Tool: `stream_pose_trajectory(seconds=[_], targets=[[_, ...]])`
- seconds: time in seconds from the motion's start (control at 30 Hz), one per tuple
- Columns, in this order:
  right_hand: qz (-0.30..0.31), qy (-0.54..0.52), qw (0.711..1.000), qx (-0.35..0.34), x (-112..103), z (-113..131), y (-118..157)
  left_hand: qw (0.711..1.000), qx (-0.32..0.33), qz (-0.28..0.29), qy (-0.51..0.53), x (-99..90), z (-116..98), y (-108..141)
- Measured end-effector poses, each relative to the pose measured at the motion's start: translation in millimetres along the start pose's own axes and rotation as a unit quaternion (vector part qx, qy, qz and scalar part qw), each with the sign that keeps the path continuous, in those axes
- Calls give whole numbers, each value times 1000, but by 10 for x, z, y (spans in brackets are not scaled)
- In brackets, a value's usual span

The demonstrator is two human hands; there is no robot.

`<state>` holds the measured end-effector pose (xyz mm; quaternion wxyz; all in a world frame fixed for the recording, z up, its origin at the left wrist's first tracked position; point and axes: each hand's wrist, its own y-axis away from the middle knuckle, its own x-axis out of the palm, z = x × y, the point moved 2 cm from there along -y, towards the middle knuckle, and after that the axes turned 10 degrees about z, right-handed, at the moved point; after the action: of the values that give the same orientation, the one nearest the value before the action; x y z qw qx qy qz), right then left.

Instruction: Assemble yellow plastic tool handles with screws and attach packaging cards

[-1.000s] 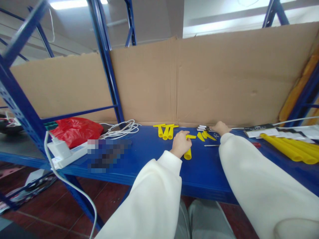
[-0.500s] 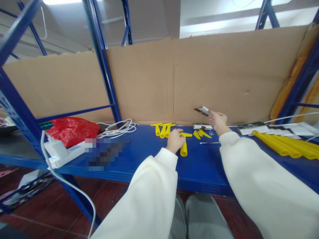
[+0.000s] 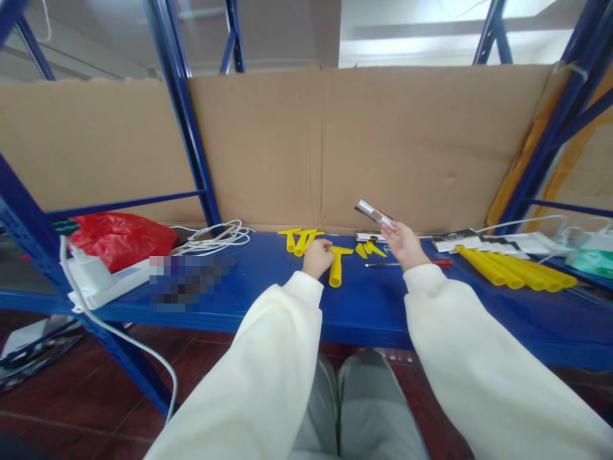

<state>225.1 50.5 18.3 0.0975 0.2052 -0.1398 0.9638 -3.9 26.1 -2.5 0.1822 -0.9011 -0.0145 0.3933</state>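
My right hand (image 3: 405, 245) is raised above the shelf, pinching the end of a small flat packet (image 3: 368, 210) with white and dark parts. The packet tilts up to the left. My left hand (image 3: 318, 258) is closed, its fingertips at the left end of a yellow T-shaped piece (image 3: 336, 271) whose hollow tube points toward me. Behind that hand lie several similar yellow T-shaped pieces (image 3: 300, 243). Small pointed yellow pieces (image 3: 371, 248) lie between my hands. Beneath my right hand rests a screwdriver (image 3: 441, 262) with a red handle, partly hidden by the hand.
Several yellow tubes (image 3: 514, 271) lie on the right beside black-and-white packets (image 3: 457, 239). On the left are a power strip (image 3: 119, 281), a coiled white cable (image 3: 218, 237) and a red bag (image 3: 124, 237). A cardboard wall (image 3: 373, 153) closes off the blue shelf's back.
The view has shifted right, showing more of the shelf's right end. My right hand has turned, so the packet shows at a different angle. My left hand remains at the yellow T-shaped piece.
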Motion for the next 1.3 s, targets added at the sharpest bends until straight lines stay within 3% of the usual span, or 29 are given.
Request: stream_pose_trajectory(seconds=[0.13, 0.23, 0.4, 0.5, 0.67, 0.83, 0.97, 1.07, 1.3], targets=[[10, 0, 1000, -20, -108, 21, 17, 999, -26, 10, -40, -22, -9, 22], [12, 21, 999, -21, -132, 16, 27, 995, -49, 50, -69, -27, -12, 39], [-17, 9, 1000, 23, -55, -3, 103, 980, -67, 150, -109, 8, 4, 51], [-34, -15, 998, 44, 5, 14, 182, 976, -81, 165, -112, 37, 33, 41], [-40, -32, 997, 58, 39, 52, 242, 986, -101, 116, -61, 56, 47, 7], [-25, -17, 997, 67, 27, 35, 203, 973, -150, 85, 153, 82, 58, -45], [5, -42, 994, 98, 52, 7, 210, 957, -127, -5, 259, 46, 87, -102], [29, -55, 992, 108, 82, -6, 227, 927, -128, -66, 347, 9, 105, -129], [100, -1, 986, 130, 160, -71, 275, 837, -151, -134, 509, -4, 131, -178]])
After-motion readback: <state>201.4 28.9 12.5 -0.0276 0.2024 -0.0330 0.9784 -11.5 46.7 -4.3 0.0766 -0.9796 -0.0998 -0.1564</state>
